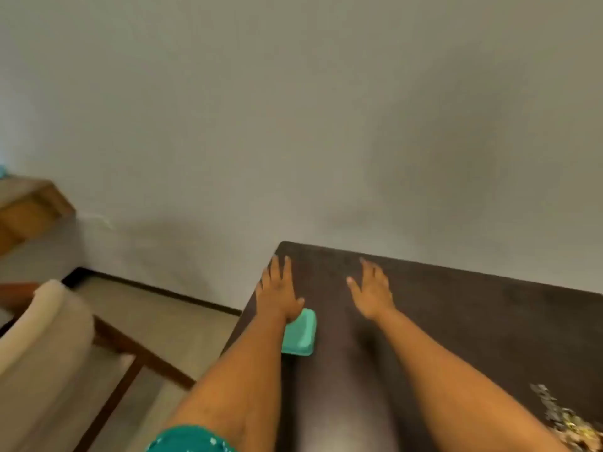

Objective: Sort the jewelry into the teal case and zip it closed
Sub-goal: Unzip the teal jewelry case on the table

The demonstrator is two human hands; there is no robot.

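The case (299, 332) lies on the table (473, 321) just near of the left hand (279, 293), partly under that wrist, long axis running near-to-far. The right hand (372, 293) is well right of it. Both hands are flat, fingers spread, holding nothing. The case is teal, rounded, seemingly closed. The jewelry (564, 419) sits at the table's near right.

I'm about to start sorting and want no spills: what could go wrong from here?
1. The case lies near the table's left edge, partly under the left wrist; a nudge could knock it off.
2. The jewelry sits by the right forearm at the picture's lower right; a sweep of the arm could scatter it.
3. Both hands, left hand and right hand, lie flat, holding nothing, far from the jewelry.
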